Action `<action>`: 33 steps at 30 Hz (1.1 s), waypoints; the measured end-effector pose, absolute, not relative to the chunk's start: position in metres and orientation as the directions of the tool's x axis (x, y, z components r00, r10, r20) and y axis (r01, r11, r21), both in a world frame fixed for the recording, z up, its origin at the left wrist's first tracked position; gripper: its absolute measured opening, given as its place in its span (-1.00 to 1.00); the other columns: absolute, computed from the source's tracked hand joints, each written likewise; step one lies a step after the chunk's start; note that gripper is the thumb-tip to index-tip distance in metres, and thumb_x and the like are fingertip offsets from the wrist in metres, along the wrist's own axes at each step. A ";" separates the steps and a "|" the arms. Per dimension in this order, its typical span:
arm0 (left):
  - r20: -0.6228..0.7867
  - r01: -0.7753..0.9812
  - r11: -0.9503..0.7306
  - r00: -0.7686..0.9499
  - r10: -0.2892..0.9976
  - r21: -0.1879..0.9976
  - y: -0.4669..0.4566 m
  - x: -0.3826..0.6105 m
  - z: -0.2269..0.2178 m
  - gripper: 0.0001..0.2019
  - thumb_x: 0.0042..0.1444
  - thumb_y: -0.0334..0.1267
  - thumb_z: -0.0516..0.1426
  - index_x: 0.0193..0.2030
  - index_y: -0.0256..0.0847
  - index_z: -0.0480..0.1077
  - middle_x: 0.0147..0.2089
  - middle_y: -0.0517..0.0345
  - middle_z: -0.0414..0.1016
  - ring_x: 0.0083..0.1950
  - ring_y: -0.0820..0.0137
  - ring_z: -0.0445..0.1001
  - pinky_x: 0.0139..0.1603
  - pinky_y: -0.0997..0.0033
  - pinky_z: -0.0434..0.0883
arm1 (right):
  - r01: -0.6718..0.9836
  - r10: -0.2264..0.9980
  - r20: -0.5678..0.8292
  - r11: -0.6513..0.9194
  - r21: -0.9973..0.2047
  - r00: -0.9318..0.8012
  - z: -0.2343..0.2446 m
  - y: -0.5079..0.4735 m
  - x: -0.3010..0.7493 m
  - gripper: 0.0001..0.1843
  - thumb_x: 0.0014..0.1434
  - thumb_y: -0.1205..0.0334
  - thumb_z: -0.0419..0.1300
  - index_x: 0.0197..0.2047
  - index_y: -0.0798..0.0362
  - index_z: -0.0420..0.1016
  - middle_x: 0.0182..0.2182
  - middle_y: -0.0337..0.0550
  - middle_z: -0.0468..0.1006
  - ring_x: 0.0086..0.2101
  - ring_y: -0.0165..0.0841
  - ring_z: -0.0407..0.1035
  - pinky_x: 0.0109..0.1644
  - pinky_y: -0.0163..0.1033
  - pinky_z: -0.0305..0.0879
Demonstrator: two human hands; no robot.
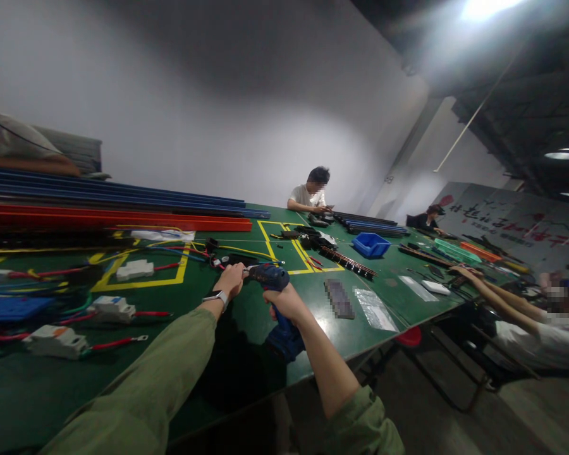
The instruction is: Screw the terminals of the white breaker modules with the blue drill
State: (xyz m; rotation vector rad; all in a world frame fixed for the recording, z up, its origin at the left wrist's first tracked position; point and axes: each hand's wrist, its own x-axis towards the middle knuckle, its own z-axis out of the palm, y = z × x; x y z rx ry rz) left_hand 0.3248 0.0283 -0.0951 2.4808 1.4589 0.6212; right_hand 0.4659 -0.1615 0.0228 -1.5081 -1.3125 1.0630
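Note:
My right hand (284, 302) is wrapped round the handle of a blue cordless drill (272, 277), whose front end points left. My left hand (231, 282), with a watch (217, 297) on its wrist, is closed right at the drill's tip. What its fingers pinch is too small and partly hidden to name. Just beyond that hand lies a dark part (239, 260) with wires. To the left sit white circuit breakers (114, 308) with red leads ending in metal lugs.
Red rails (194, 224) and blue rails (171, 201) lie along the back left. A blue bin (370, 244), a blurred-out phone-like slab (339, 299) and a plastic bag (374, 309) are to the right. A person (310, 193) sits opposite; another's arms (497, 294) reach in at the right.

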 end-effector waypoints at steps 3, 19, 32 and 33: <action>0.253 0.788 -0.490 0.422 0.871 0.373 0.028 0.325 -0.095 -0.80 0.28 -0.31 -0.04 -0.03 -0.24 0.31 -0.02 -0.10 0.44 0.01 0.18 0.36 0.07 0.23 0.25 | 0.284 0.994 -0.070 -0.091 -0.955 0.081 0.025 -0.163 0.464 -0.91 -0.02 0.38 0.15 -0.45 0.03 0.28 -0.76 -0.42 0.22 -0.74 -0.46 0.23 -0.68 -0.42 0.09; 0.281 0.777 -0.527 0.450 0.847 0.344 0.030 0.323 -0.100 -0.81 0.29 -0.30 -0.04 -0.03 -0.25 0.30 -0.03 -0.12 0.44 0.02 0.17 0.36 0.11 0.22 0.24 | 0.298 0.995 -0.073 -0.091 -0.950 0.072 0.024 -0.161 0.466 -0.91 -0.01 0.36 0.17 -0.43 0.04 0.30 -0.73 -0.40 0.25 -0.73 -0.45 0.24 -0.68 -0.40 0.13; 0.302 0.779 -0.538 0.454 0.838 0.323 0.034 0.323 -0.106 -0.73 0.17 -0.42 0.02 0.02 -0.26 0.28 -0.03 -0.10 0.45 0.02 0.17 0.37 0.09 0.24 0.25 | 0.281 0.990 -0.142 -0.143 -0.949 0.023 0.034 -0.169 0.468 -0.95 0.00 0.31 0.19 -0.39 0.09 0.44 -0.66 -0.34 0.38 -0.72 -0.51 0.19 -0.65 -0.40 0.15; 0.305 0.779 -0.539 0.453 0.838 0.322 0.034 0.323 -0.106 -0.74 0.18 -0.41 0.03 0.02 -0.26 0.29 -0.03 -0.11 0.45 0.02 0.17 0.37 0.09 0.24 0.25 | 0.294 0.988 -0.148 -0.153 -0.944 0.038 0.033 -0.169 0.468 -0.98 -0.01 0.33 0.17 -0.44 0.08 0.41 -0.72 -0.36 0.32 -0.73 -0.51 0.17 -0.66 -0.41 0.12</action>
